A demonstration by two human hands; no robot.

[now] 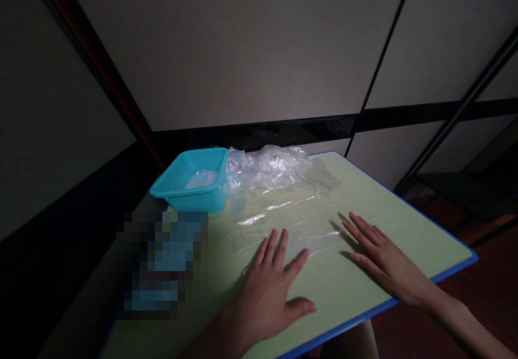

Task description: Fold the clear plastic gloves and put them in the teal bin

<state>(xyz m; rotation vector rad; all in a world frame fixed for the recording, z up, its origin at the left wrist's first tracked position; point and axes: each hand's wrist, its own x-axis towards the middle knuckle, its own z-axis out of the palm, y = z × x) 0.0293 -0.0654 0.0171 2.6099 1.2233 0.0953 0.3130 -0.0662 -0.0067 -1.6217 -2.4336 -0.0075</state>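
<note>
A clear plastic bag (293, 224) lies flat on the pale green table (404, 229). My left hand (269, 289) rests with spread fingers over the bag's near left part, and nothing is in its grasp. To the right, my right hand (380, 256) is stretched out just beside the bag's right edge, its fingers extended and holding nothing. Whether its fingertips touch the tabletop is hard to tell. Behind the flat bag sits a crumpled heap of clear plastic bags (273, 164).
A turquoise plastic basin (198, 200) with something white inside stands at the back left. In front of it, a blurred-out item (170, 262) lies near the left edge. Wardrobe panels (251, 51) rise behind the table, whose rim is blue.
</note>
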